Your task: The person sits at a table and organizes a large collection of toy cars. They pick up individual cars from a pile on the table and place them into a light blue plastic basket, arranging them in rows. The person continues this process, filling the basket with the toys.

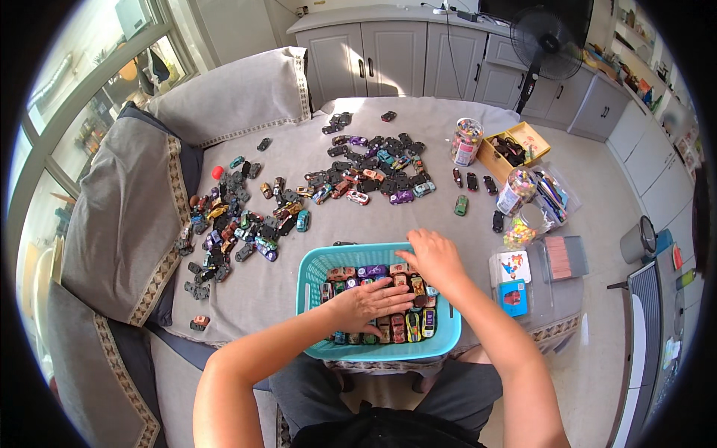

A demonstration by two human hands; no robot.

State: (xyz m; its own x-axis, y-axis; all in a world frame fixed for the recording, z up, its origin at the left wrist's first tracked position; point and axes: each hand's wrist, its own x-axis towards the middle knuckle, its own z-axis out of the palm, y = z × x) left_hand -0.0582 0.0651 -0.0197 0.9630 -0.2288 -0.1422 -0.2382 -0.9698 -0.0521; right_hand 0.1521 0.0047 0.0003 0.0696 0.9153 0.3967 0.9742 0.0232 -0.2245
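A turquoise plastic basket (305, 302) stands at the near edge of the cloth-covered surface, in front of my lap. Toy cars (397, 327) lie in it side by side in rows. My left hand (373, 305) rests palm down on the cars, its fingers stretched out and partly covering them. At the basket's far right corner is my right hand (433, 257), its thumb inside and its fingers over the rim, closed on the edge. Many loose toy cars (358, 198) are heaped and scattered beyond the basket, towards the far middle and left.
On the right stand candy-filled jars (467, 142), a yellow wooden box (494, 160), a tub of pens (551, 196) and a clear case of cards (558, 257). Several single cars, one a green car (461, 205), lie nearby. Grey cushions (123, 216) border the left side.
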